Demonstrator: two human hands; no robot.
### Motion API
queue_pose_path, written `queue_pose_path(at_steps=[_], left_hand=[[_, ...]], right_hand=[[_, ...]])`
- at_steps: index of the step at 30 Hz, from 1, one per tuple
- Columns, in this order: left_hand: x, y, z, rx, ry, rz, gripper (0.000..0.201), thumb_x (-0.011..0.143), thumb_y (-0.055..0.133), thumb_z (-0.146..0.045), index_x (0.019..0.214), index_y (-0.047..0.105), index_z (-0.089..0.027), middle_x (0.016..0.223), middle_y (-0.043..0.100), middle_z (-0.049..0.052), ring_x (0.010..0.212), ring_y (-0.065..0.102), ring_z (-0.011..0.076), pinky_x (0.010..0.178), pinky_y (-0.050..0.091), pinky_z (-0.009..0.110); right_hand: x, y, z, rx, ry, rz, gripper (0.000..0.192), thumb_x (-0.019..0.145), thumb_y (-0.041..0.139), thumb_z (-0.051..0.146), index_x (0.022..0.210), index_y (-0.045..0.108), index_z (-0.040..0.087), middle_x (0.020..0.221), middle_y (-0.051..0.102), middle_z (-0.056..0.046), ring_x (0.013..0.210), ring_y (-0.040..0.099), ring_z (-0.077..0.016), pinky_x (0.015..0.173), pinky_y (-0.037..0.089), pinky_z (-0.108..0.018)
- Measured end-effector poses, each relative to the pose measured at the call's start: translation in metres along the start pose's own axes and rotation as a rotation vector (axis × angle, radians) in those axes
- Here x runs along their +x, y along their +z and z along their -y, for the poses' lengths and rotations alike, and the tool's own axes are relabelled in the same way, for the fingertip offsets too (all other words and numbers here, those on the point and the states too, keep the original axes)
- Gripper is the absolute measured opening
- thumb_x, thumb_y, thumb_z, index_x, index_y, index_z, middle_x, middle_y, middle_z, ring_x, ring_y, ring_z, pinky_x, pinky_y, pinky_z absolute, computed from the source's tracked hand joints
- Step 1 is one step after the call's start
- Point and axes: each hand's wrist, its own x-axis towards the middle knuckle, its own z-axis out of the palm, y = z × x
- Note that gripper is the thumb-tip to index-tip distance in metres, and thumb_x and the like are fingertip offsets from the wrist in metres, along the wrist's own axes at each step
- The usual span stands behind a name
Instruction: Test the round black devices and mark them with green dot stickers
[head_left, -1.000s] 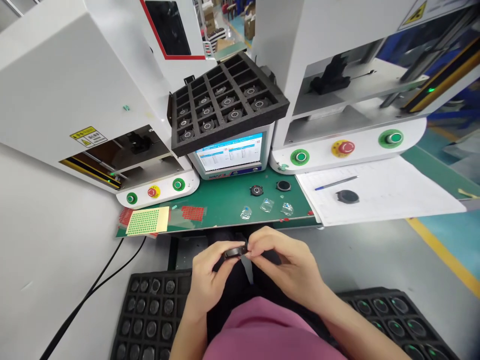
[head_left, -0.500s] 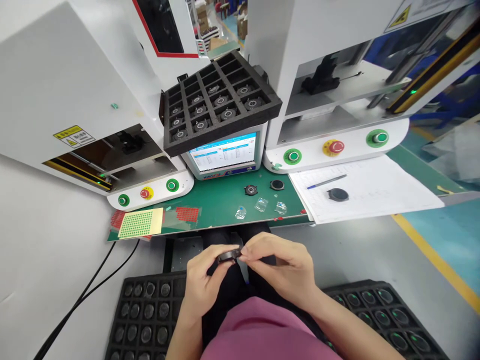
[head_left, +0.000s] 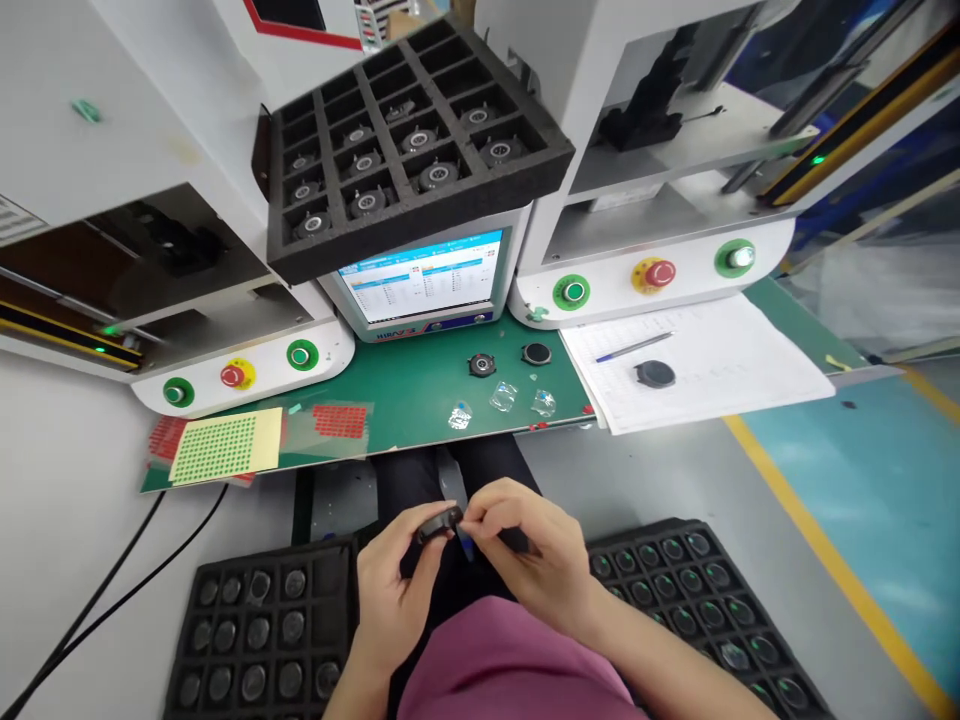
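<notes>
My left hand (head_left: pixel 397 575) is closed round the edge of a dark round watch case (head_left: pixel 439 524), tilted on its side above my lap. Close beside the case, my right hand (head_left: pixel 529 540) is pinched, thumb against fingers; what lies between the fingertips is too small to make out. A small blue patch (head_left: pixel 466 544) shows just below them. On the green bench lie two more watch cases, one with its back up (head_left: pixel 482 365) and one face up (head_left: pixel 536 354). Several crumpled clear films (head_left: pixel 503 397) with blue tabs lie near the bench edge.
A black tray (head_left: pixel 420 215) of watch cases rests over a monitor (head_left: pixel 424 285), between two press machines. Papers (head_left: pixel 705 370) hold a pen (head_left: pixel 636 346) and another watch (head_left: pixel 655 374). Sticker sheets (head_left: pixel 225 446) lie left. Trays of round pieces flank my lap, left (head_left: pixel 319 590) and right (head_left: pixel 679 530).
My head view has shifted closer and to the right. The watch case has tilted in my left hand, and my right fingertips have come slightly away from its edge.
</notes>
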Motion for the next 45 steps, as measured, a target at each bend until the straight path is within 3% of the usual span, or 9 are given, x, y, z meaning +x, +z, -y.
queue_pose_path(at_steps=[10,19,22,24,29,33,36,39,45], left_hand=[[-0.013,0.007,0.018,-0.025,-0.037,-0.036,0.024,0.088,0.060,-0.017,0.108,0.070,-0.025,0.097,0.077,0.001,0.082,0.074,0.0163,0.077,0.059,0.022],[-0.045,0.028,0.017,0.158,-0.002,-0.257,0.021,0.089,0.059,-0.018,0.105,0.072,-0.022,0.093,0.079,0.003,0.080,0.076,0.0173,0.076,0.059,0.023],[-0.054,0.028,0.029,0.188,-0.133,-0.417,0.019,0.089,0.061,-0.024,0.104,0.071,-0.019,0.085,0.079,0.004,0.076,0.076,0.0187,0.073,0.059,0.025],[-0.059,0.024,0.036,0.097,-0.260,-0.521,0.020,0.087,0.062,-0.028,0.101,0.071,-0.017,0.079,0.078,0.004,0.071,0.075,0.0191,0.070,0.060,0.026],[-0.075,0.011,0.048,-0.271,-0.396,-0.583,0.023,0.084,0.065,-0.033,0.093,0.071,-0.013,0.077,0.077,0.006,0.063,0.074,0.0193,0.061,0.062,0.028],[-0.094,0.008,0.058,-0.352,-0.435,-0.581,0.024,0.082,0.067,-0.035,0.090,0.072,-0.013,0.076,0.077,0.007,0.061,0.073,0.0201,0.060,0.063,0.030],[-0.103,0.007,0.069,-0.368,-0.481,-0.602,0.026,0.081,0.067,-0.036,0.092,0.072,-0.013,0.075,0.076,0.007,0.061,0.073,0.0202,0.060,0.063,0.030],[-0.104,0.005,0.078,-0.363,-0.523,-0.587,0.026,0.081,0.067,-0.036,0.093,0.072,-0.013,0.075,0.076,0.007,0.062,0.073,0.0203,0.061,0.063,0.030],[-0.091,0.007,0.088,-0.394,-0.531,-0.517,0.023,0.081,0.067,-0.034,0.090,0.072,-0.014,0.074,0.076,0.006,0.061,0.073,0.0196,0.060,0.063,0.029]], right_hand=[[-0.015,0.008,-0.014,-0.010,0.035,0.065,0.021,0.085,0.054,0.002,0.081,0.051,0.023,0.078,0.063,-0.002,0.070,0.060,-0.0130,0.062,0.052,-0.023],[-0.047,0.018,-0.001,-0.107,0.022,-0.017,0.022,0.086,0.055,0.003,0.075,0.050,0.022,0.075,0.061,-0.001,0.067,0.059,-0.0125,0.060,0.051,-0.023],[-0.063,0.022,0.007,-0.055,0.049,-0.001,0.023,0.085,0.057,0.003,0.072,0.052,0.022,0.073,0.064,-0.001,0.065,0.061,-0.0124,0.059,0.050,-0.023],[-0.072,0.024,0.006,0.072,0.239,-0.060,0.022,0.081,0.064,0.007,0.067,0.053,0.021,0.070,0.066,-0.001,0.064,0.062,-0.0123,0.060,0.050,-0.024],[-0.072,0.028,-0.033,0.300,0.717,-0.294,0.031,0.062,0.085,0.024,0.065,0.055,0.019,0.067,0.066,0.001,0.062,0.062,-0.0116,0.061,0.051,-0.024],[-0.060,0.042,-0.080,0.371,0.850,-0.360,0.040,0.057,0.089,0.030,0.067,0.052,0.018,0.067,0.064,0.003,0.058,0.061,-0.0101,0.059,0.053,-0.024],[-0.053,0.058,-0.105,0.416,0.929,-0.411,0.025,0.079,0.077,0.027,0.073,0.056,0.014,0.071,0.062,0.004,0.062,0.062,-0.0094,0.061,0.055,-0.024],[-0.047,0.071,-0.122,0.453,0.977,-0.459,0.015,0.093,0.062,0.025,0.087,0.061,0.012,0.079,0.063,0.002,0.066,0.061,-0.0095,0.061,0.055,-0.024],[-0.044,0.086,-0.141,0.509,0.981,-0.602,0.012,0.093,0.062,0.024,0.094,0.062,0.012,0.085,0.063,0.000,0.070,0.062,-0.0102,0.063,0.055,-0.025]])
